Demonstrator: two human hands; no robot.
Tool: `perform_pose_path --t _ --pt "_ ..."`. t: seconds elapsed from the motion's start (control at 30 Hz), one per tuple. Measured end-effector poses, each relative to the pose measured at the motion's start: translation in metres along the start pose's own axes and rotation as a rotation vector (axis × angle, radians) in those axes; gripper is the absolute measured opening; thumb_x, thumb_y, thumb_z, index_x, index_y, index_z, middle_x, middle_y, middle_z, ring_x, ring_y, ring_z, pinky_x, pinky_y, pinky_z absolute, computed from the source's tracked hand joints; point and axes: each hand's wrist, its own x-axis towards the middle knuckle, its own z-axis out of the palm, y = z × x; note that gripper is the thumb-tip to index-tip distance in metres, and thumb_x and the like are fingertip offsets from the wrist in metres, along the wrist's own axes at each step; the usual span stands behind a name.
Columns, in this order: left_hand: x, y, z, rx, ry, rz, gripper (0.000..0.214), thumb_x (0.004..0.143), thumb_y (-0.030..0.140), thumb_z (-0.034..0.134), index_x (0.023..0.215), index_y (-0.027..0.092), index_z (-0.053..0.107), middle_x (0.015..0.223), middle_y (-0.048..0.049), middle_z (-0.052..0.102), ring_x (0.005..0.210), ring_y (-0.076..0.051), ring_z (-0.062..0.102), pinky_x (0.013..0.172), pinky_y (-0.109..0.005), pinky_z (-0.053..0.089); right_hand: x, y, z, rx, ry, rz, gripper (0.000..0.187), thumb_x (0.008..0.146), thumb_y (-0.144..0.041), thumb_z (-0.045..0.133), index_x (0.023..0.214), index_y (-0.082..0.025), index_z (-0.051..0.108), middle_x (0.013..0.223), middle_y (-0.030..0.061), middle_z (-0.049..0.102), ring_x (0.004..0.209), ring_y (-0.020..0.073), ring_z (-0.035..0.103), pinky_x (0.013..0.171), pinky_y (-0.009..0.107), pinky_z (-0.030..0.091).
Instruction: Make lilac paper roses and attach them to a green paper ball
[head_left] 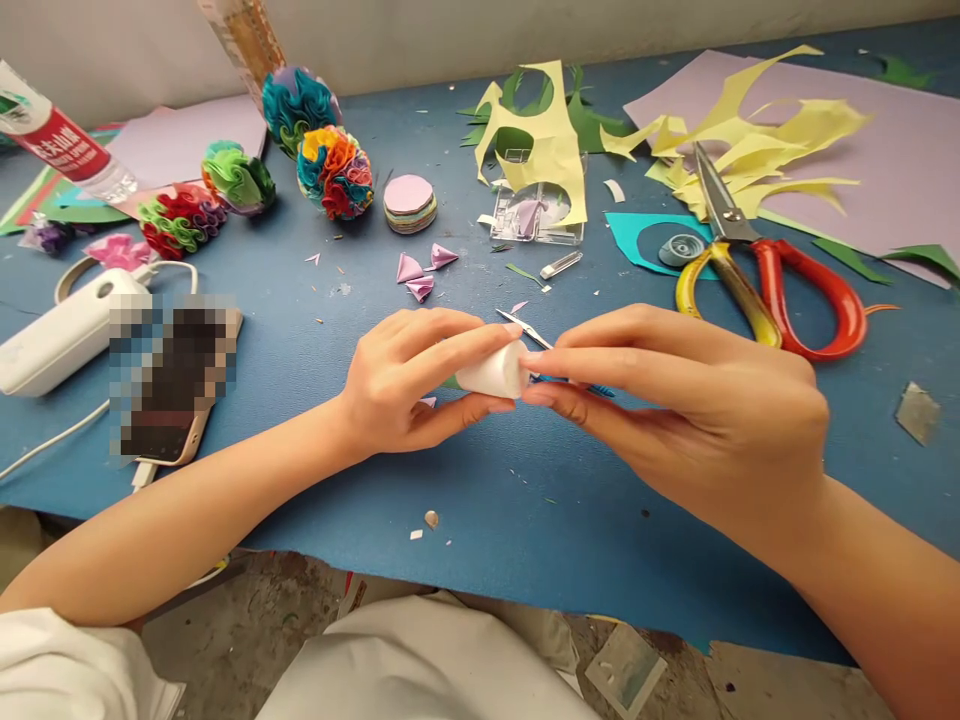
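My left hand [409, 385] is closed around a small white cylinder [495, 372], thumb below and fingers over the top. My right hand [697, 410] meets it from the right, with thumb and fingertips pinched at the cylinder's end. What sits in that pinch is hidden. Both hands hover low over the blue table [315, 360] near its front edge. Thin metal tweezers [525, 328] lie just behind the hands.
Red-and-yellow scissors [757, 280] rest at the right on paper scraps. Colourful paper flower balls [334, 172], a stack of paper circles [409, 203], folded lilac pieces [418, 275], a clear plastic box [536, 210], a glue bottle [64, 145], a phone [169, 385] and a white device [60, 335] lie around.
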Motion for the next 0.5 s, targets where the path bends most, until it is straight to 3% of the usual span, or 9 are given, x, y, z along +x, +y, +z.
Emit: perform_pose_path --t 0.27,0.5 --pt "-0.0011 0.0040 0.0008 -0.061 -0.023 -0.027 0.034 0.086 0.036 0.060 0.111 0.014 0.058 0.096 -0.0071 0.071 0.084 -0.014 0.065 0.073 -0.024 0.051 -0.0009 -0.0024 -0.0004 -0.096 -0.006 -0.096 0.016 0.082 -0.012 0.064 0.090 -0.026 0.063 0.081 -0.0041 0.070 0.067 0.0076 0.065 0.060 0.017 0.049" --pt "-0.0026 0.0069 0.0006 -0.077 -0.055 -0.054 0.037 0.088 0.039 0.055 0.112 0.012 0.058 0.098 -0.0085 0.071 0.084 -0.015 0.065 0.075 -0.025 0.051 -0.0043 -0.0027 0.0034 -0.056 -0.040 -0.050 0.010 0.085 -0.012 0.058 0.090 -0.021 0.056 0.081 -0.0008 0.067 0.065 0.0092 0.059 0.060 0.021 0.048"
